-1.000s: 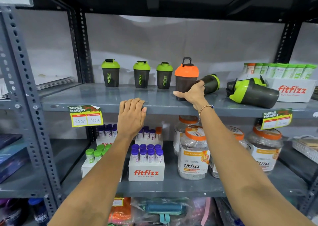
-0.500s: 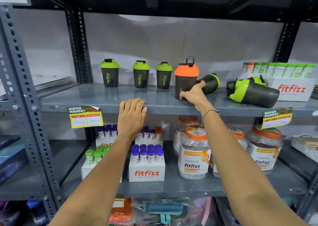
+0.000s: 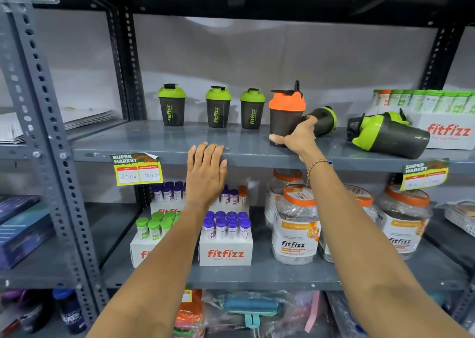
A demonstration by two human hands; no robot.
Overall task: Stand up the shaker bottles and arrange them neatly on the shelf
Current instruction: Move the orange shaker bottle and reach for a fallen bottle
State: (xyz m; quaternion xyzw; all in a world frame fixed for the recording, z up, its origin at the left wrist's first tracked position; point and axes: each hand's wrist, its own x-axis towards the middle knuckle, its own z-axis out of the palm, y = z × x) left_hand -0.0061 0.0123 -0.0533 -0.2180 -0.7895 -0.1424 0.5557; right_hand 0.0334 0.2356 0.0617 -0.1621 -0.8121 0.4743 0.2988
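Head view: grey metal shelf [image 3: 159, 142], perforated uprights. Big green-lid bottle [image 3: 390, 137] lies on its side at the right; a second green lid behind it is mostly hidden. White box [image 3: 448, 131] reads "fitfizz", right edge cut off. Orange-lid bottle [image 3: 285, 116] stands upright, dark smoky body, flip cap up. Right hand [image 3: 299, 137] reaches past its base, fingers curled around a small green-lid bottle [image 3: 324, 120] lying tilted behind it; grip partly hidden. Three small green-lid bottles [image 3: 218, 107] stand in a row to the left, "fitfizz" printed vertically. Left hand [image 3: 205, 170] lies flat on the shelf edge, fingers together, holding nothing. Price tag [image 3: 137, 169]: "SUPER MARKET", "200", "100".
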